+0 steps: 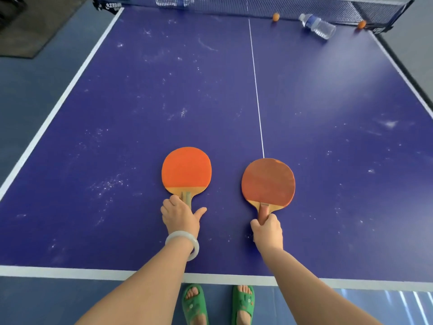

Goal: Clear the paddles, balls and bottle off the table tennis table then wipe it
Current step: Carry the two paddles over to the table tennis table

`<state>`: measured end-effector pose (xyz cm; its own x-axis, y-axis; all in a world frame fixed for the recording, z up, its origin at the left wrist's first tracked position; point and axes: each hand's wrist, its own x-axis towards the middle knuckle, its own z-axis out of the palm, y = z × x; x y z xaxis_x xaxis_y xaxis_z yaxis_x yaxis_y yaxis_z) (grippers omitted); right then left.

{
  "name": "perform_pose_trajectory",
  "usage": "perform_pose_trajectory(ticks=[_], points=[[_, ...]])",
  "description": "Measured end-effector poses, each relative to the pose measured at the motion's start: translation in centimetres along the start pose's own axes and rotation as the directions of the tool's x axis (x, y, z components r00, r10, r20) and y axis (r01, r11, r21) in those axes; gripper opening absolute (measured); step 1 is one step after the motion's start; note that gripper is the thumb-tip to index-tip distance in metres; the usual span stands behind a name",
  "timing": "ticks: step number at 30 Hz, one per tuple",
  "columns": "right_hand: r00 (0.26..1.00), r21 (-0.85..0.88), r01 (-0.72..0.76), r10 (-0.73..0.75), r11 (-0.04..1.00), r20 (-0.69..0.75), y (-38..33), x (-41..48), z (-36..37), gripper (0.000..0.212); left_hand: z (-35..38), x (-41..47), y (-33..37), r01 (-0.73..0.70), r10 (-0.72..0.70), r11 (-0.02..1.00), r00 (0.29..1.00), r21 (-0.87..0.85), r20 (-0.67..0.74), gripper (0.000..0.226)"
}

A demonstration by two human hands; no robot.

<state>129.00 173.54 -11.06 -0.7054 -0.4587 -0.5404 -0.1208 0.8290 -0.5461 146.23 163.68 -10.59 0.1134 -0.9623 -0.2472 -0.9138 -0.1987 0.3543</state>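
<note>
The blue tabletop [117, 102] fills most of the frame. It is scuffed with pale marks and has a white centre line running up toward the net [257, 4], which is stretched across the top edge. A dark mat [28, 31] lies on the floor in the upper left corner.

Two paddles lie flat on the tabletop in the lower middle, side by side and apart, with their handles pointing toward you. The bright orange paddle [186, 168] is on the left. The darker red paddle [268, 181] is on the right, with its blade covering the near end of the centre line.

Your green sandals [194, 303] show below the near edge of the tabletop, at the bottom of the frame.

Your left grip [180, 216] lies over the end of the orange paddle's handle. The fingers are bent down on the handle's left side and the thumb is splayed out to the right. Whether this grip has closed round the handle cannot be told. Your right grip [267, 231] is wrapped round the handle of the darker red paddle and holds it.

A clear plastic bottle [317, 25] lies on its side in the upper right, near the net. A pale bangle [182, 242] circles your left wrist.

Two orange balls sit by the net. One ball [276, 16] is left of the bottle, and the second ball [362, 24] is to its right, near the tabletop's right edge.
</note>
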Motion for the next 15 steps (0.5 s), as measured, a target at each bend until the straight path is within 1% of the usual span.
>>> perform_pose_trajectory(ticks=[3,6,8,10,12,15], points=[[1.000,-0.016,0.020,-0.021,1.000,-0.008,0.1,-0.1,0.3,0.015,-0.1,0.5,-0.2,-0.016,0.016,1.000,1.000,0.015,0.009,0.065],[0.999,-0.039,0.038,-0.038,0.999,-0.004,0.1,-0.2,0.3,0.015,-0.5,1.0,0.4,0.032,-0.031,1.000,0.996,-0.001,0.078,0.060],[0.999,-0.036,0.041,-0.041,0.999,-0.001,0.1,-0.4,0.2,0.015,-0.8,1.3,0.8,0.102,-0.092,0.993,0.984,-0.063,0.151,0.053],[0.999,-0.028,0.037,-0.037,0.999,0.000,0.2,-0.6,0.2,0.014,-1.0,1.5,0.9,0.169,-0.137,0.978,0.963,-0.124,0.233,0.041],[1.000,-0.018,0.029,-0.029,0.999,0.001,0.3,-0.7,0.0,0.013,-1.0,1.5,0.8,0.203,-0.141,0.959,0.947,-0.198,0.290,0.031],[1.000,-0.017,0.020,-0.020,1.000,-0.015,0.8,-1.0,-0.7,0.016,-0.8,0.8,0.4,0.232,-0.117,0.904,0.942,-0.358,0.315,0.020]])
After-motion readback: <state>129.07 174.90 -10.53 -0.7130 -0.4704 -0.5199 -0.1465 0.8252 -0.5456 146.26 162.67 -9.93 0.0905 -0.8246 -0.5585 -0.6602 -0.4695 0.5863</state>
